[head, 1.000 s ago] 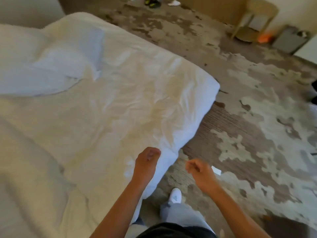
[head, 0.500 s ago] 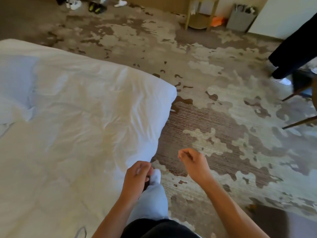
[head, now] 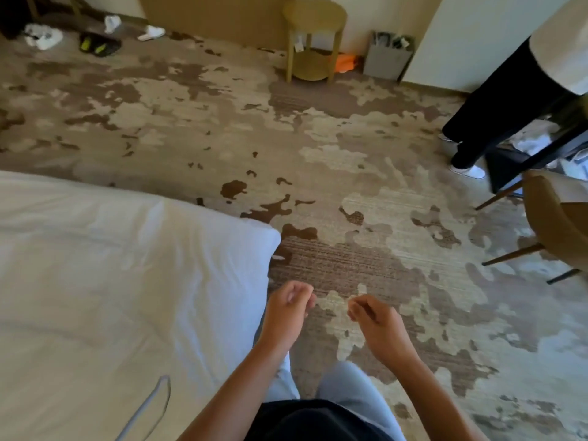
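Note:
A bed under a white, creased duvet (head: pixel 111 297) fills the lower left; its corner ends near the middle of the view. My left hand (head: pixel 286 310) hovers just past the bed's right edge, fingers loosely curled, holding nothing. My right hand (head: pixel 375 319) hangs over the patterned carpet (head: pixel 350 173) a short way to the right, also loosely curled with nothing in it. Neither hand touches the duvet. My legs in light trousers show below them.
A round wooden side table (head: pixel 313 36) and a grey bin (head: pixel 388 55) stand at the far wall. Another person's dark-trousered legs (head: pixel 496 103) are at the upper right, beside a tan chair (head: pixel 556 224). Shoes (head: pixel 98 46) lie at the far left. A grey cable (head: pixel 149 405) loops on the bed.
The view has swung right, away from the bed and toward the open carpet. My left hand has come off the duvet's edge, and both hands now hang in front of me.

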Tool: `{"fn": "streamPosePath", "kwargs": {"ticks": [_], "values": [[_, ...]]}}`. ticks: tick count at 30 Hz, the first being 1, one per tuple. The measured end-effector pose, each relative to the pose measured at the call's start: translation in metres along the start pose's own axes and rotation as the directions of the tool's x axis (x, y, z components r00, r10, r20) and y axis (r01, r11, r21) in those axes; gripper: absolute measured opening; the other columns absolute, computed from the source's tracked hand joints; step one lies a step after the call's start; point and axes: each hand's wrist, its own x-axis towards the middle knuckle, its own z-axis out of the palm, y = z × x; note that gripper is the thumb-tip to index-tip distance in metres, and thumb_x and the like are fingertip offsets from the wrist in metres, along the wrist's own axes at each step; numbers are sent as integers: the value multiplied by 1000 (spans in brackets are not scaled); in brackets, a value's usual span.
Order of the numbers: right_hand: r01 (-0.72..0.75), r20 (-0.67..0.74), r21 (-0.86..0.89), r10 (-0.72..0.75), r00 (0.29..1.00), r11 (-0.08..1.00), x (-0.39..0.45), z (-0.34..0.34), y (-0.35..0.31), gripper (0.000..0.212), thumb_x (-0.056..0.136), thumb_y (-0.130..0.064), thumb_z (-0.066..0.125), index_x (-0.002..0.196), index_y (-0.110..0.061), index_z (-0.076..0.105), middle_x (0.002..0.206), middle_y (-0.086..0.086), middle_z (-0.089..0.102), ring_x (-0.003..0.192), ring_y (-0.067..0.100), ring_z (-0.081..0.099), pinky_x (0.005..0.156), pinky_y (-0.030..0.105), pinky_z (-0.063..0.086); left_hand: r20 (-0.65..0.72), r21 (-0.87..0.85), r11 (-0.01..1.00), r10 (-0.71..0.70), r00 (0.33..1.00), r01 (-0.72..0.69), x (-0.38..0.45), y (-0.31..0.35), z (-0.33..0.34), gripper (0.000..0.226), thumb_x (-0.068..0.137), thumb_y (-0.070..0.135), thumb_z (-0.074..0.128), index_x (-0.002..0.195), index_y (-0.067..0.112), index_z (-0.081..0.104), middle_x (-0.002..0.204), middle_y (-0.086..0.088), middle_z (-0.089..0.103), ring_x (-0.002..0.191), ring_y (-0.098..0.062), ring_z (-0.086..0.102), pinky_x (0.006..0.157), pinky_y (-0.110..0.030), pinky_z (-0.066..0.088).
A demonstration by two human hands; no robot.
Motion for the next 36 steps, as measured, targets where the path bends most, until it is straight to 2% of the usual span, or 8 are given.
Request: {"fn": "streamPosePath", "kwargs": {"ticks": [4,8,12,17,21,23,27,36], "values": [[-75,-56,18,76,996,997,76,-45,4,21,101,-32,64,82,-39,70,78,-4,74,67,13,66,60,22,51,64,44,992,113,992,-115,90,83,28,21,100,37,57,93,25,72,90,5,77,90,-10,73,85,-34,61],[-111,-87,43,115,990,993,177,-77,-1,18,99,-34,64,85,-45,69,76,-8,75,67,9,68,55,15,48,35,13,985,172,984,-173,187,149,47,19,99,36,59,93,26,74,91,5,78,90,-9,74,82,-31,61],[-71,12,15,71,997,997,297,-102,-35,21,99,-34,62,81,-39,70,79,-15,74,67,1,66,61,22,47,-91,-8,989,148,985,-149,275,201,52,16,99,32,61,93,23,74,90,2,78,89,-14,75,82,-37,59],[97,220,-68,-80,972,993,442,-111,-133,17,102,-33,60,88,-35,70,80,-18,72,71,-2,66,57,12,45,-271,-53,995,62,960,-79,348,248,28,17,99,33,60,90,28,73,89,1,78,89,-16,75,82,-40,61],[296,401,-79,-242,884,952,550,-83,-241,20,103,-29,55,91,-31,70,85,-10,72,66,-2,63,59,10,42,-438,-160,987,-48,898,-26,397,267,-8,19,99,35,58,91,28,73,88,3,77,89,-18,74,81,-38,62],[370,458,-66,-301,836,927,601,-56,-295,16,104,-27,58,97,-27,73,92,-12,74,76,-3,67,61,8,45,-500,-246,969,-130,856,3,425,276,-31,19,99,36,57,90,30,72,88,5,77,88,-16,75,81,-35,62],[468,533,-26,-383,755,884,686,6,-391,14,103,-27,61,100,-26,74,95,-12,76,87,-1,71,72,9,49,-567,-330,944,-197,800,-2,492,301,-89,24,93,39,55,85,23,71,85,-1,76,89,-24,74,87,-46,62],[472,607,-162,-289,740,867,841,91,-538,17,102,-21,63,89,-24,73,90,-8,76,86,9,71,80,25,52,-613,-397,914,-194,766,-87,662,422,-255,20,96,32,55,84,29,71,86,0,76,89,-25,73,88,-52,59]]}}
